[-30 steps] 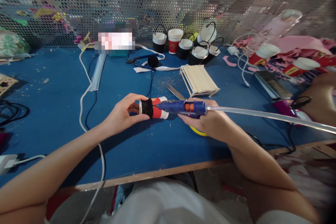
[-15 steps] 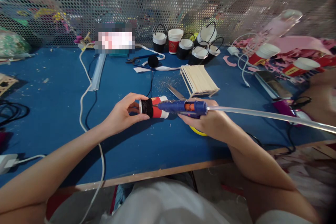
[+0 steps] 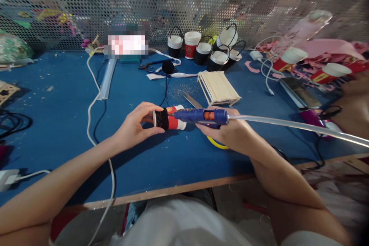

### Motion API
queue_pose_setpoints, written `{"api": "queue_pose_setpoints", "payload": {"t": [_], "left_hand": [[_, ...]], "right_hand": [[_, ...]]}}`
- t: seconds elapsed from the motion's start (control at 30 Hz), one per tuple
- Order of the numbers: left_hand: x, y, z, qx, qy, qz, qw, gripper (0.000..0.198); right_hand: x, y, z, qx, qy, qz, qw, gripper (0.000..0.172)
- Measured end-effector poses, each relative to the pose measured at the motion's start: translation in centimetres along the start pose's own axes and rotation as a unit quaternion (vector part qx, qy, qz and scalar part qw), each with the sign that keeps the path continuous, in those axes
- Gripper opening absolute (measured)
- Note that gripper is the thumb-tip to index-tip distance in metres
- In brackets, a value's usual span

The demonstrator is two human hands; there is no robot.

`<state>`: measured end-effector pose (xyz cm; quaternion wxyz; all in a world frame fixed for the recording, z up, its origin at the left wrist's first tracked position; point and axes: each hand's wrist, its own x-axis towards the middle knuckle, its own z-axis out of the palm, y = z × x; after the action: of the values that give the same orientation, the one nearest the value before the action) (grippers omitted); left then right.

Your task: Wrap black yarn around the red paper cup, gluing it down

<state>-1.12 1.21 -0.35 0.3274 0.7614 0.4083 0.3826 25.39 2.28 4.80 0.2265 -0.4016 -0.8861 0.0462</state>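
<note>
My left hand (image 3: 137,125) holds a red and white paper cup (image 3: 172,120) lying on its side, with black yarn wound round its lower part. My right hand (image 3: 230,132) grips a blue hot glue gun (image 3: 201,115) with a long clear glue stick (image 3: 294,126) trailing to the right. The gun's nozzle touches the cup just beside the black yarn. A yellow ring (image 3: 216,145) shows under my right hand.
On the blue table (image 3: 57,115) lie a stack of wooden sticks (image 3: 219,88), scissors (image 3: 193,102), a black yarn ball (image 3: 168,67) and cables. Several yarn-wrapped cups with handles (image 3: 207,52) stand by the perforated metal screen. Another person's arm (image 3: 350,109) is at the right.
The cup has turned slightly in my left hand and the glue gun nozzle has shifted a little along it. Both hands stay in place.
</note>
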Motion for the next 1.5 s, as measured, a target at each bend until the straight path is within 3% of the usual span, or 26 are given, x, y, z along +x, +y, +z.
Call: {"api": "queue_pose_setpoints", "payload": {"t": [0.13,0.27,0.43,0.5,0.63,0.73,0.93,1.2,1.33,1.5], "left_hand": [[0.0,0.2,0.0,0.033,0.003,0.042,0.999,0.045],[0.0,0.3,0.0,0.071,0.002,0.066,0.995,0.043],[0.0,0.3,0.0,0.171,0.005,0.107,0.979,0.042],[0.0,0.3,0.0,0.197,0.005,0.124,0.973,0.04],[0.0,0.2,0.1,0.217,0.004,0.146,0.965,0.038],[-0.1,0.1,0.2,0.231,-0.003,0.156,0.961,0.035],[-0.3,0.3,0.1,0.24,-0.025,0.169,0.956,0.032],[-0.3,-0.1,0.2,0.247,-0.029,0.182,0.951,0.03],[-0.2,-0.4,0.4,0.254,-0.026,0.189,0.948,0.029],[0.0,-0.4,0.4,0.259,-0.002,0.189,0.947,0.029]], "right_hand": [[0.0,0.1,0.1,-0.019,-0.006,-0.019,1.0,0.016],[-0.2,0.6,0.2,-0.084,0.02,-0.092,0.992,0.025],[-0.6,1.5,0.4,-0.258,0.08,-0.249,0.93,0.035],[-0.5,1.5,0.4,-0.27,0.075,-0.257,0.925,0.037],[0.2,0.8,0.2,-0.107,0.01,-0.115,0.988,0.022],[0.7,0.4,0.3,0.018,-0.001,-0.004,1.0,0.015],[0.9,0.4,0.5,0.092,0.002,0.061,0.994,0.009],[1.5,0.3,0.3,0.152,-0.042,0.102,0.982,0.013],[1.5,0.8,0.6,0.23,-0.028,0.178,0.956,0.013],[1.5,2.1,0.2,0.309,-0.07,0.246,0.916,0.02]]}}
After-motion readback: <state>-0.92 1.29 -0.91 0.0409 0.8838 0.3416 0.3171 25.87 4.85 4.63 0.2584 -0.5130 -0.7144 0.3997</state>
